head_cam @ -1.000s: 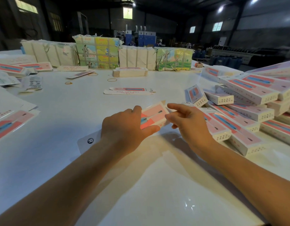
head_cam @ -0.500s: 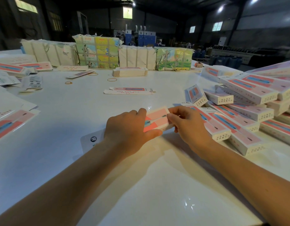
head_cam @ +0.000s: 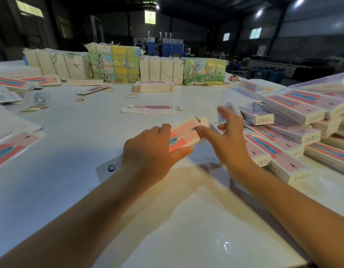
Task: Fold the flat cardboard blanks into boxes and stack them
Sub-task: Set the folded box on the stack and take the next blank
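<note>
My left hand (head_cam: 153,151) grips a pink, white and blue cardboard box (head_cam: 186,133) just above the white table (head_cam: 86,144), thumb under its near side, fingers over the top. The box's left end with a round logo sticks out below my wrist. My right hand (head_cam: 228,140) is at the box's right end with fingers spread and blurred; its thumb tip touches the box's top face. A heap of folded boxes (head_cam: 294,124) lies to the right. One flat blank (head_cam: 153,109) lies further back in the middle.
Wrapped bundles of blanks (head_cam: 113,64) line the table's far side, with a short stack of blanks (head_cam: 152,87) in front. Rubber bands (head_cam: 131,96) and loose blanks (head_cam: 10,146) lie at the left. The table's near edge runs at the lower right.
My right hand has opened and lifted off the box's right end, fingers now spread. The left hand keeps its hold and has hardly moved.
</note>
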